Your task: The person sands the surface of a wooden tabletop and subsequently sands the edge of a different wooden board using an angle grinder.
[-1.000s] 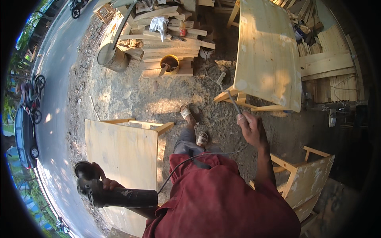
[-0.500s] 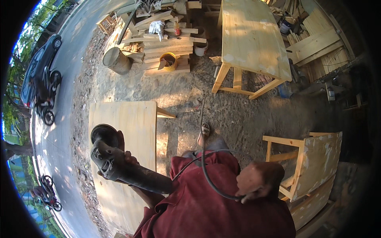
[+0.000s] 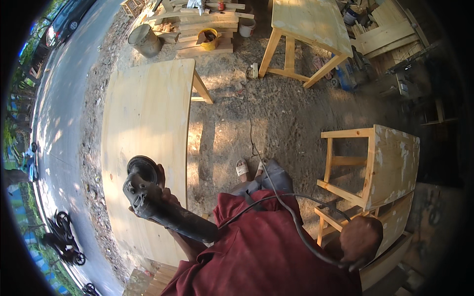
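My left hand (image 3: 169, 198) is wrapped round a dark, dusty angle grinder (image 3: 175, 218) with a round disc head. The tool is held above a pale wooden table (image 3: 143, 98) at my left; its disc faces away from me, so the working side is hidden. A dark power cable (image 3: 297, 222) runs from the grinder's rear end across my maroon shirt. Out to the right, my right hand (image 3: 362, 239) is closed on a loop of this cable.
Another wooden table (image 3: 311, 22) stands ahead, with a socket box (image 3: 254, 70) near its leg. Patchy-topped tables (image 3: 392, 165) lie tipped over at right. A drum (image 3: 144, 41), a yellow bucket (image 3: 209, 44) and stacked planks (image 3: 205, 52) are far left. Motorcycles (image 3: 64, 239) are on the road.
My right hand has moved farther right, drawing the cable loop with it. The left hand keeps its grip on the grinder. My view has shifted, so the table at left shows more fully.
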Demonstrator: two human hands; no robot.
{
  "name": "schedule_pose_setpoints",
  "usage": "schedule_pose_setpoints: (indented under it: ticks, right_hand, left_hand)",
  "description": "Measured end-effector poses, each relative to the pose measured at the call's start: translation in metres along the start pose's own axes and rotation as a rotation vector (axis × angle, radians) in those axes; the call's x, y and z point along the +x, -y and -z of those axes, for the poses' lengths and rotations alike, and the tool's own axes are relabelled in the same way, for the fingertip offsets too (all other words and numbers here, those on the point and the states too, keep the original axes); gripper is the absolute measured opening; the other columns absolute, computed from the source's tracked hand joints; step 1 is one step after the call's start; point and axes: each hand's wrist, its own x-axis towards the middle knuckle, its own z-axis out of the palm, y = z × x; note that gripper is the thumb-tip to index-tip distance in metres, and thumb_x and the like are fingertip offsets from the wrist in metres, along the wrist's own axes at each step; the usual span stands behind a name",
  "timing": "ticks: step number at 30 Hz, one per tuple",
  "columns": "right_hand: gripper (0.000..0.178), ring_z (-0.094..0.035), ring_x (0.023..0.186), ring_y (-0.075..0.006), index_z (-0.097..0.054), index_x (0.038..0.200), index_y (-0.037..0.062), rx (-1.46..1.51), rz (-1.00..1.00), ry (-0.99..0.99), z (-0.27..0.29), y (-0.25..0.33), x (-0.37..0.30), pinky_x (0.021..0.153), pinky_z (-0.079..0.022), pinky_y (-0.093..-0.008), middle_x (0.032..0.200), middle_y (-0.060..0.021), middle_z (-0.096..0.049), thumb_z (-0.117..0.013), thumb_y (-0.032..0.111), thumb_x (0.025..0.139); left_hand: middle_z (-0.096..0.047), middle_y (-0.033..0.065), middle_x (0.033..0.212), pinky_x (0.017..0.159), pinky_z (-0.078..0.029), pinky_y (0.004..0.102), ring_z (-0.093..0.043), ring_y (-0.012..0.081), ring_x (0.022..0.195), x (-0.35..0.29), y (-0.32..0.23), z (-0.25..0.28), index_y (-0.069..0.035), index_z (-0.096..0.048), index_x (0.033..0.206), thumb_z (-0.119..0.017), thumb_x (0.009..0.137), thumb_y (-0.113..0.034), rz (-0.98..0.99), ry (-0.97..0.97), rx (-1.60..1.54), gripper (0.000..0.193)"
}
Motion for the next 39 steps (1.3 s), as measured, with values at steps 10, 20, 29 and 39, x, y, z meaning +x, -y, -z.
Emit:
schedule_pose_setpoints:
  ticks: [10,20,29,39]
  right_hand:
    - [0.033,-0.043,0.048,-0.0055,-0.068,0.098,-0.002,0.06,-1.078,-1.039,-0.189,-0.112,-0.211,0.048,-0.036,-0.0267,0.055,0.003,-0.045,-0.053,0.027,0.103]
    - [0.028,-0.041,0.048,-0.0072,-0.064,0.112,0.0031,0.435,-1.569,-1.216,-0.483,-0.167,-0.425,0.045,-0.037,-0.0272,0.06,0.0027,-0.041,-0.049,0.025,0.102]
    - [0.03,-0.035,0.05,-0.0059,-0.065,0.115,0.0004,0.766,-1.132,-1.53,-0.54,-0.136,-0.446,0.047,-0.032,-0.0253,0.064,0.0051,-0.039,-0.052,0.024,0.102]
    - [0.031,-0.042,0.05,-0.007,-0.071,0.106,0.0011,0.334,-1.306,-1.739,-0.497,-0.235,-0.469,0.047,-0.036,-0.0269,0.06,0.0022,-0.045,-0.056,0.029,0.102]
  left_hand:
    - [-0.057,0.0035,0.097,0.098,-0.054,0.0545,-0.059,0.0126,0.083,-0.117,-0.037,0.071,-0.013,-0.043,0.14,-0.057,0.096,-0.007,0.026,-0.017,0.22,0.046]
    - [-0.053,0.0076,0.116,0.096,-0.051,0.0691,-0.057,0.0208,0.106,-0.264,-0.042,0.123,-0.011,-0.048,0.129,-0.054,0.096,-0.014,0.171,0.195,0.562,0.033]
    - [-0.057,0.0067,0.12,0.087,-0.057,0.0539,-0.057,0.0258,0.114,-0.307,-0.002,0.121,-0.012,-0.057,0.123,-0.061,0.096,-0.026,0.487,0.474,0.525,0.03]
    - [-0.068,0.0176,0.105,0.059,-0.055,0.0386,-0.065,0.0261,0.072,-0.264,0.191,0.046,0.002,-0.058,0.126,-0.044,0.086,-0.081,1.419,0.708,0.435,0.093]
